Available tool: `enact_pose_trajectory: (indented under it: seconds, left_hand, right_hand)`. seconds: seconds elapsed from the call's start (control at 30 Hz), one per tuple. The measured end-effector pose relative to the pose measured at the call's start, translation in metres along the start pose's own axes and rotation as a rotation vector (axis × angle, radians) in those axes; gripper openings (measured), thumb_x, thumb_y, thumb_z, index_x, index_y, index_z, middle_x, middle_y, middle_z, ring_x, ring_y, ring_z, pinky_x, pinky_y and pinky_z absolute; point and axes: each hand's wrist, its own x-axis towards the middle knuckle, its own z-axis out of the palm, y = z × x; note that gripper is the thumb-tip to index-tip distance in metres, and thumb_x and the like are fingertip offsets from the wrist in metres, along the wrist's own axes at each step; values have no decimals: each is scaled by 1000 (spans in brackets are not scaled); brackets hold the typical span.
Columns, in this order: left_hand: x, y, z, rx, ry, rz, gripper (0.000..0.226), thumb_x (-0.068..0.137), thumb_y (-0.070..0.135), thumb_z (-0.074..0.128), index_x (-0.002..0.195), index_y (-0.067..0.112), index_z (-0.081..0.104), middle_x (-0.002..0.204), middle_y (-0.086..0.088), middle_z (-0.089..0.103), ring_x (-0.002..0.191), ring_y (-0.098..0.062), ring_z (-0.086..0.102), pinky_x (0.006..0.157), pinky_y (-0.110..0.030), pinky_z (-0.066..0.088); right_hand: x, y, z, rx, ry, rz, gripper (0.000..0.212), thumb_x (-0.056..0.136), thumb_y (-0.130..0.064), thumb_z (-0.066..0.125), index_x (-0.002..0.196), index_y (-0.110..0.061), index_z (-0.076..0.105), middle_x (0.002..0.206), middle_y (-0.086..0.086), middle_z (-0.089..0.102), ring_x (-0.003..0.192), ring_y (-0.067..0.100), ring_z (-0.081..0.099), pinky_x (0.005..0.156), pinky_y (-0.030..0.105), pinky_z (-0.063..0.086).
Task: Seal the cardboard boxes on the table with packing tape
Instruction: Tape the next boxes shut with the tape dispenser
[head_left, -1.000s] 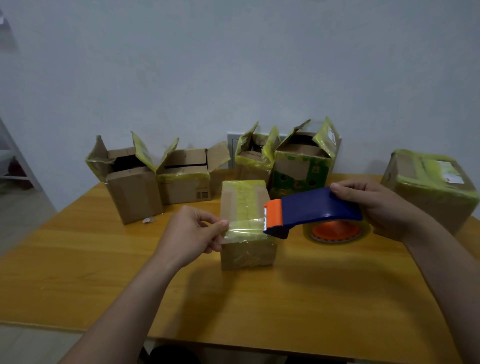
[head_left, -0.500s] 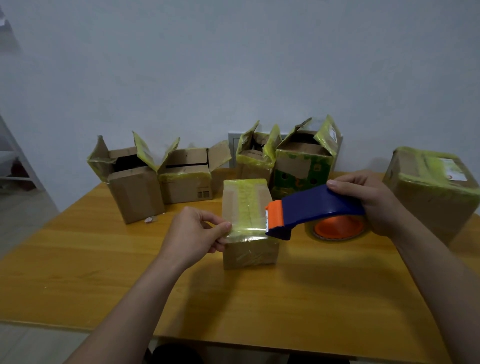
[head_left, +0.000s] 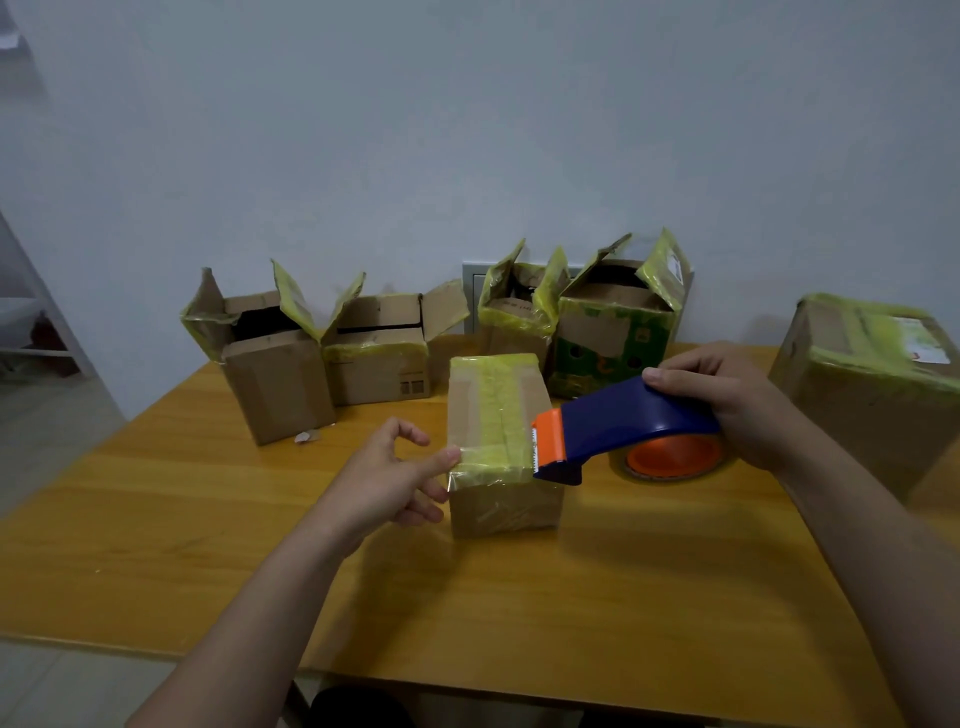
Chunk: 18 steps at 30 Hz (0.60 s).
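Observation:
A small closed cardboard box (head_left: 501, 415) with yellowish tape over its top stands mid-table. My right hand (head_left: 727, 400) grips a blue tape dispenser (head_left: 623, 421) with an orange cutter, its blade at the box's near right top edge. A clear strip of tape runs from the blade leftward across the box's front top edge. My left hand (head_left: 387, 478) has its fingers spread, and one fingertip presses the tape's end against the box's left front corner.
Several open boxes (head_left: 280, 358) with raised flaps line the back of the wooden table (head_left: 208, 545) against the wall. A larger taped box (head_left: 872, 384) sits at the right edge. A small paper scrap (head_left: 306, 437) lies near the left box.
My left hand has let go its pinch on the tape end and spread its fingers, one fingertip now pressing the tape onto the box corner. The dispenser has stayed near the box's right edge.

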Motion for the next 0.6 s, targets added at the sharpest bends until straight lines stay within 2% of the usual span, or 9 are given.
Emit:
enact_pose_trajectory:
  seconds: [0.07,0.13,0.17,0.23,0.33,0.43,0.53,0.6]
  left_hand:
    - [6,4,-3,254,89,84,43,93,44,73,126,32,50,105,-1,71,92,-19,70,79,-40,60]
    - [12,16,3,480,242,282,37,98,38,67,132,36,53,123,6,63,110,-15,61,92,-43,55]
    - [16,24,10,490,263,377,35,100,33,63,135,35,56,131,7,61,119,-15,57,99,-45,52]
    - [27,37,28,474,184,465,38,105,27,54,143,35,55,147,7,53,136,-17,48,110,-47,47]
    - [50,44,57,648,4,397,47,109,37,43,156,38,38,168,5,30,155,-23,24,124,-54,29]
    - [64,41,65,837,-88,318,53,110,51,30,162,43,21,173,7,6,160,-22,-2,128,-54,10]
    - [67,37,62,908,-109,320,57,108,58,25,162,46,13,173,8,0,159,-21,-8,129,-53,7]
    - [69,36,60,931,-111,329,58,107,61,24,162,47,12,173,9,0,159,-20,-8,129,-53,8]
  right_hand:
    - [1,0,0,5,2,12,38,90,-31,62,82,5,73,61,8,65,51,15,58,52,17,45]
    - [1,-1,0,9,-1,22,37,89,-30,61,84,4,74,63,7,67,52,15,59,53,16,46]
    - [2,0,0,12,-2,25,37,89,-31,61,84,4,74,63,8,67,52,15,59,53,16,46]
    - [2,2,-1,20,-6,31,38,92,-32,64,84,4,74,63,8,66,53,15,59,54,16,46]
    - [2,5,-5,35,-17,52,41,91,-37,66,84,2,74,66,10,67,56,16,60,56,17,47]
    - [-1,9,-9,54,-32,67,41,93,-37,65,84,2,73,68,10,67,58,15,61,58,17,48]
    - [-2,15,-12,45,-46,83,41,92,-37,64,81,2,72,66,10,65,57,15,60,59,16,48]
    - [-4,16,-20,57,-45,101,48,85,-46,66,81,2,72,65,8,64,56,15,60,58,16,48]
